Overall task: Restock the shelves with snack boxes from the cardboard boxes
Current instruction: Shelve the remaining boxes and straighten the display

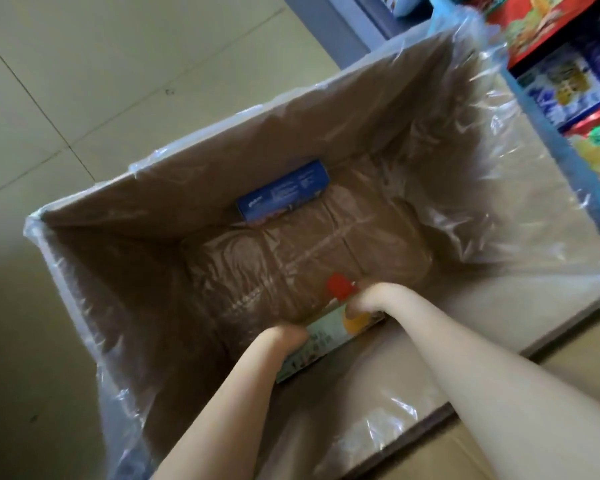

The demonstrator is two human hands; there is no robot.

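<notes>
Both arms reach deep into a large cardboard box lined with clear plastic. At its bottom near wall stands a pale green snack box with a red and orange end. My left hand grips its left part, fingers curled over the top edge. My right hand grips its right part near the red end. A blue snack box leans against the far wall of the cardboard box, apart from both hands.
A blue shelf unit at the upper right holds red and blue snack boxes. Pale tiled floor lies to the left. Another cardboard surface sits at the lower right.
</notes>
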